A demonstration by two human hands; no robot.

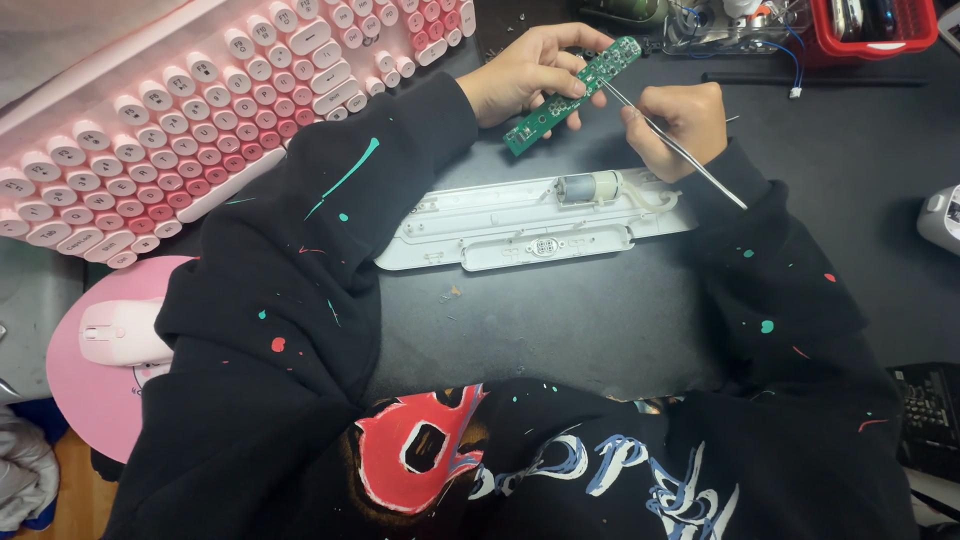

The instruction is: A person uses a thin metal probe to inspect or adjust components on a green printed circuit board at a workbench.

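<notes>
So from my head cam: my left hand (525,75) has its fingers pinched around a long green circuit board (572,95), holding it tilted up off the tabletop (820,180) near the far edge. My right hand (675,125) is right next to it, fingers pressed tight on a thin pair of metal tweezers (672,145), tip touching the board about halfway along. Just below both hands an opened white plastic housing (535,225) lies flat on the dark tabletop, with a small silver motor (588,186) sitting in it. Off to my left there's a pink keyboard (190,110) with round keys, plus a pink mouse (122,333) on a round pink mat (100,410). A red bin (872,45) sits at the far right corner, some blue wires (790,60) beside it.
</notes>
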